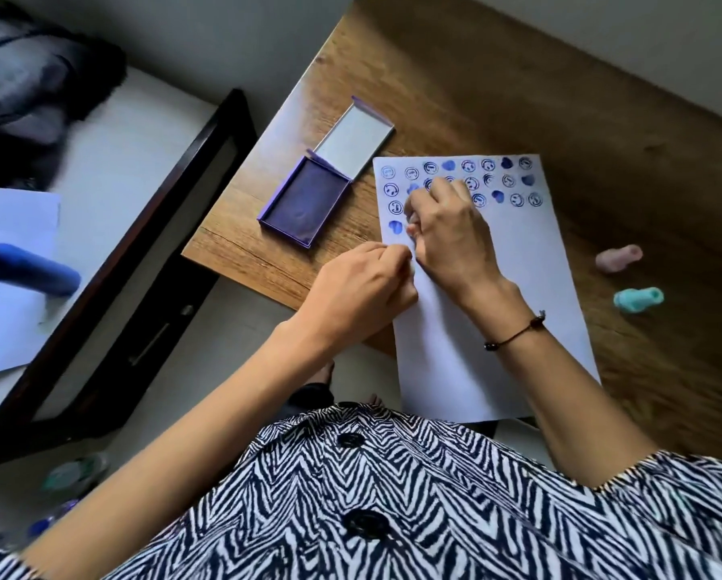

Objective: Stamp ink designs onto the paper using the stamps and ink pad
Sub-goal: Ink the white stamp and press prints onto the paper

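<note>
- Our right hand [451, 236] curls shut on the white paper sheet [518, 261], its grip probably pressing a small stamp we can't see.
- Our left hand [363, 290] pins the sheet's edge with closed fingers.
- The thin paper slides easily on the wooden worktop [497, 90].
- The open purple ink pad [304, 203] lies just left.
- The light pink stamp [618, 258] and teal stamp [637, 300] lie right; take them by the handle.

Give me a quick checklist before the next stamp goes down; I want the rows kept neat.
1. Ink pad lid open: ok.
2. Paper flat, blank space below the rows: ok.
3. Left hand steadying the paper's edge: ok.
4. Stamp held in right hand: cannot tell, fingers hide it.
5. Spare pink stamp and teal stamp lie off the paper: ok.
</note>
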A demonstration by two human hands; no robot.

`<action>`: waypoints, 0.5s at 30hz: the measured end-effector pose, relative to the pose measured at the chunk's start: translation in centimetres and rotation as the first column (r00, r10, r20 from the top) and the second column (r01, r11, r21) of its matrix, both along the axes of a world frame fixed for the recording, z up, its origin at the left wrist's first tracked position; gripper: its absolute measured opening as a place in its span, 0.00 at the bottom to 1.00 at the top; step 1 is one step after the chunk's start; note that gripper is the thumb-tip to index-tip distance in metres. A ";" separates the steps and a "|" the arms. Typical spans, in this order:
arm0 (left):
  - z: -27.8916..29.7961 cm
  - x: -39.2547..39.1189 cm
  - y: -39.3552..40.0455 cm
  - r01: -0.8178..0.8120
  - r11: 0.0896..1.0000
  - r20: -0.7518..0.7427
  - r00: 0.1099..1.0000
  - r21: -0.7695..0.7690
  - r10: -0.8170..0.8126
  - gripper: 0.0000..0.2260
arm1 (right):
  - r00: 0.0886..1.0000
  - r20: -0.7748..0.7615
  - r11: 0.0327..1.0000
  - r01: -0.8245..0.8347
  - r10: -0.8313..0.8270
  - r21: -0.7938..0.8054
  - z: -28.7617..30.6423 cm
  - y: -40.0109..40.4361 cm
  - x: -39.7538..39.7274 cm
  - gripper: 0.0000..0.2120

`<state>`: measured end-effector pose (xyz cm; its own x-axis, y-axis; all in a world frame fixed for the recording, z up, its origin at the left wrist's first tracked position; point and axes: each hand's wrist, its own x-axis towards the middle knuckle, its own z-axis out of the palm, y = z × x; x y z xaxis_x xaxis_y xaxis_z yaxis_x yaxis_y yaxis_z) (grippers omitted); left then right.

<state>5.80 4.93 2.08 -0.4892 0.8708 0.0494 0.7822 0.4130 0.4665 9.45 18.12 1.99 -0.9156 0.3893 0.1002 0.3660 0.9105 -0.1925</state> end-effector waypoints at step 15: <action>0.4 0.2 -0.2 -0.007 1.000 0.029 1.000 -0.012 0.008 0.18 | 1.000 -0.003 0.998 -0.030 0.030 -0.056 0.3 0.4 -0.2 0.06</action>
<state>6.01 4.72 2.50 -0.4968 0.8675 0.0251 0.7653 0.4243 0.4840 9.30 18.50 2.25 -0.9268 0.3668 0.0810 0.3383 0.9087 -0.2446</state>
